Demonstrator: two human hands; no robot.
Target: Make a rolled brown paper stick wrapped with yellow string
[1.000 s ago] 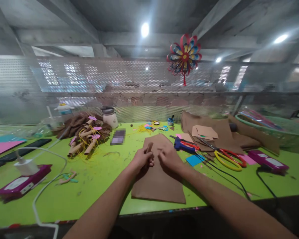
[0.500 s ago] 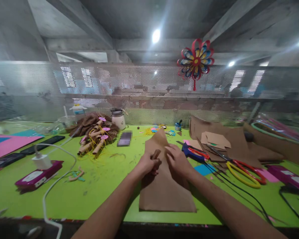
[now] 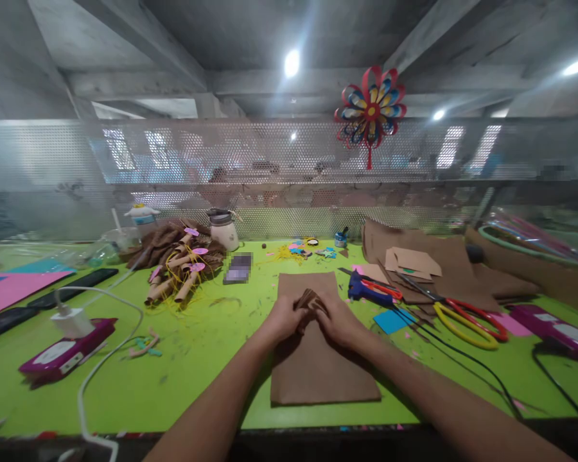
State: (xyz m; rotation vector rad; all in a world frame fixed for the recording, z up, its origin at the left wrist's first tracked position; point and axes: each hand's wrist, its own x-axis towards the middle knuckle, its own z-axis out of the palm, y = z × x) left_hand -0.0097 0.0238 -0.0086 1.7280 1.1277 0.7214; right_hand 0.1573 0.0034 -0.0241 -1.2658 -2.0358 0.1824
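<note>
Both hands meet over the brown sheet, which lies flat on the green table right in front of the person. The left hand grips some pleated paper, and the right hand pinches its other side, fingers curled in close; whether the pleats join the sheet, I can't tell. Off to the right lie a blue card and scissors; paper rolls lie to the left.
</note>
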